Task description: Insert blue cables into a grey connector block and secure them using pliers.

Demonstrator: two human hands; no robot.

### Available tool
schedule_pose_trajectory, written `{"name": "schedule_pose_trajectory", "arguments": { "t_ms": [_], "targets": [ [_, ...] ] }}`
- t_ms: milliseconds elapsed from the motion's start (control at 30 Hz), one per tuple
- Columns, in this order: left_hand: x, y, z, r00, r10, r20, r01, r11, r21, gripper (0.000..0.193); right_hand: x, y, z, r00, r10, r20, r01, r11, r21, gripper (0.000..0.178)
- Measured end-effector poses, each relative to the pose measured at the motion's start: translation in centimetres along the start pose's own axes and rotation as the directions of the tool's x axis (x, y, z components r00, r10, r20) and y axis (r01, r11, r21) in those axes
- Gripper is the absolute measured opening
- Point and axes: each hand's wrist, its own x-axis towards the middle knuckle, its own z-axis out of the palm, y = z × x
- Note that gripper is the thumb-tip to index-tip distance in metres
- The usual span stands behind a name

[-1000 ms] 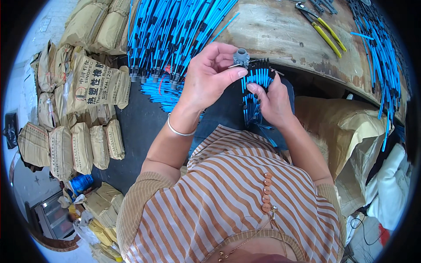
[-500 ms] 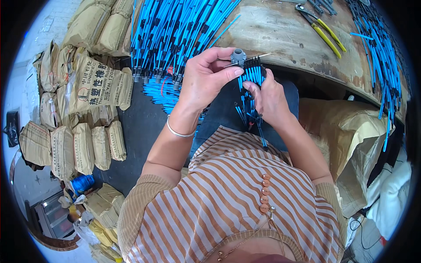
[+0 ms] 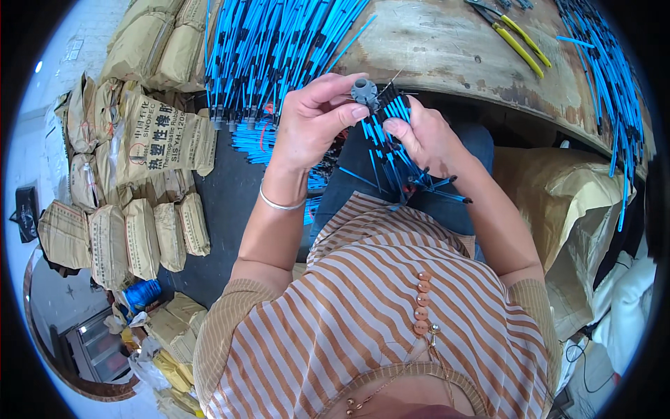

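Note:
My left hand (image 3: 307, 126) pinches a grey ribbed plastic hub (image 3: 363, 92) with a round opening, between thumb and fingers. Beside it my right hand (image 3: 436, 140) grips a bundle of thin blue rods with black tips (image 3: 380, 150). The rods' upper ends meet the hub's right side; fingers hide how they join. Lower down, the rods fan out above my lap, a few pointing right beneath my right wrist. A fine wire-like strand (image 3: 392, 80) slants up from the hub.
Ahead is a wooden table (image 3: 447, 52) with yellow-handled pliers (image 3: 518, 45). Blue rods are piled at the far left (image 3: 272, 56) and on the right (image 3: 614, 91). Paper sacks (image 3: 157, 140) stack up on the left; a large open paper bag (image 3: 558, 202) stands right.
Both hands have shifted slightly left with the hub and rods. The bundle has tilted, its lower ends spreading to the right. The thin strand now points upward instead of sideways.

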Motion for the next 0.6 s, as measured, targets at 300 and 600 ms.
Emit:
{"name": "schedule_pose_trajectory", "arguments": {
  "t_ms": [300,600],
  "targets": [
    [-0.1,0.4,1.0,0.992,-0.045,-0.117,0.044,0.999,-0.007,0.034,-0.1,-0.6,1.2,0.987,-0.019,-0.158,-0.001,0.992,-0.127,0.035],
    [0.2,0.5,0.5,0.999,0.032,-0.009,-0.031,0.992,0.12,0.034,0.2,-0.5,0.2,1.0,0.02,-0.002,-0.02,0.983,-0.183,0.033]
  ]
}}
